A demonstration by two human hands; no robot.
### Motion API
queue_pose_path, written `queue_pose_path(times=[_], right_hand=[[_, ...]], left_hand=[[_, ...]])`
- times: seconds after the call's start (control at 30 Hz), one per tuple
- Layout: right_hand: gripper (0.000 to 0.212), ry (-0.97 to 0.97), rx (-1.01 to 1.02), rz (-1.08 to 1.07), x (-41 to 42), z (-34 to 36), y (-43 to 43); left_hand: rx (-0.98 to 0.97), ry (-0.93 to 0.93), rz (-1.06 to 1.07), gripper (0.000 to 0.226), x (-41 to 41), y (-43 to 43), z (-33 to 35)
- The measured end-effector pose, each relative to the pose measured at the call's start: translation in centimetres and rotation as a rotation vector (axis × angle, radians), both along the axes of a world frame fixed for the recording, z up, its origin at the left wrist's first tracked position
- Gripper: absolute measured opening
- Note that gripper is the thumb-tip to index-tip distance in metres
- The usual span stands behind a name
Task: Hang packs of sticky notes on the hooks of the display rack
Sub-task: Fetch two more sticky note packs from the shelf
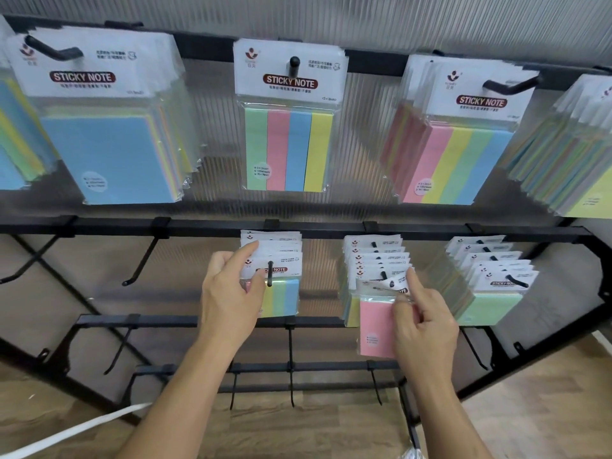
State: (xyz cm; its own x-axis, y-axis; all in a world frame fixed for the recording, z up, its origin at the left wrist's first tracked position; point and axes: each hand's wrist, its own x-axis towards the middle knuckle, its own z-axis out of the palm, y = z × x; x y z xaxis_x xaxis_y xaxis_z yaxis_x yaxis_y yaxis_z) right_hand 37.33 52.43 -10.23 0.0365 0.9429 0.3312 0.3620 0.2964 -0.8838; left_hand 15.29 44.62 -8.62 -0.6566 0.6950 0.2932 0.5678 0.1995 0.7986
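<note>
Black wire display rack (pixel 205 226), ribbed translucent backing, wood floor below.

Top rail, left to right: a thick bundle of blue-fronted sticky note packs (pixel 109 127) on a hook; a striped pack (pixel 288 127), green-pink-blue-yellow, hung alone on the centre hook; a bundle with a pink-yellow-green-blue front (pixel 453 147); more packs cut off at the right edge.

Middle rail: two bare hooks (pixel 139 263) at left. Then the left hand (pixel 228 293), thumb and fingers closed on the left edge of a hanging stack of striped packs (pixel 278 283); index finger up against the header cards. This stack sits on its hook (pixel 270 273), whose tip stands out in front of the front pack's header.

Next hook right carries a fanned stack of packs (pixel 374 260). In front of it the right hand (pixel 424 319) pinches a pink pack (pixel 376 329) by its upper right side, index finger extended up along the header. The pack's header is up at the front of the fanned stack, tilted; cannot tell whether its hole is on the hook.

Far right, another fanned stack with a green front (pixel 493 286) on its own hook.

Lower rails: bare hooks (pixel 291 359) only. A white strap (pixel 66 432) crosses the floor at lower left.
</note>
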Motion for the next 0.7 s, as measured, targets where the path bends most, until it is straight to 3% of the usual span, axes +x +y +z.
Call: queue_pose_path(times=[0.13,0.27,0.53,0.7], right_hand=[[0.061,-0.060,0.036,0.008,0.2,-0.7,0.2],[0.045,-0.153,0.028,-0.006,0.2,-1.1,0.6],[0.060,-0.237,0.031,-0.071,-0.1,0.5,1.4],[0.048,-0.170,0.424,0.010,-3.6,2.9,-2.7]], left_hand=[[0.010,-0.045,-0.001,0.046,0.1,-0.1,-0.5],[0.023,-0.046,0.003,0.056,0.3,-0.3,-0.9],[-0.112,0.023,0.045,0.059,0.9,-2.6,0.1],[-0.164,0.101,0.095,0.052,0.5,-6.2,0.5]])
